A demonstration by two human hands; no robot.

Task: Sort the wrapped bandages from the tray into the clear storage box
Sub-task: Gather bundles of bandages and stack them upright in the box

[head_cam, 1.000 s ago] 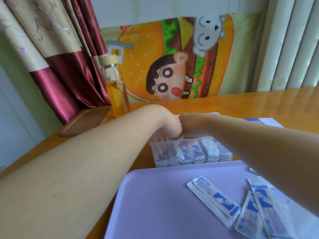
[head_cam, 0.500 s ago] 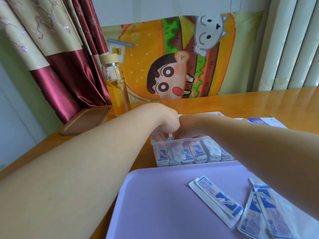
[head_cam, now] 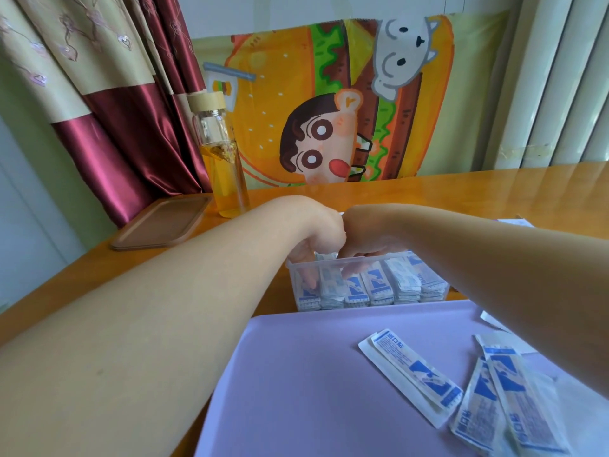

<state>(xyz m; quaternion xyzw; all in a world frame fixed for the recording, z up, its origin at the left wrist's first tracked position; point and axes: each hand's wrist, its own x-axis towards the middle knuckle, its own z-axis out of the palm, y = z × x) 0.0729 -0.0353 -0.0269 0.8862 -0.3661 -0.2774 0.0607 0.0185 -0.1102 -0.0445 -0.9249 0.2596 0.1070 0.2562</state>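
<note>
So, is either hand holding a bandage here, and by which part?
Cannot be told. The left hand and right hand both reach fingers down among the wrapped bandages in the clear box; any pinch is hidden.

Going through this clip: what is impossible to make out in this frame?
1. Head view: whether the left hand or right hand grips a bandage; wrists and the clear storage box wall obscure the grip.
2. Head view: how many wrapped bandages remain on the tray; the right forearm and frame edge cut them off.
</note>
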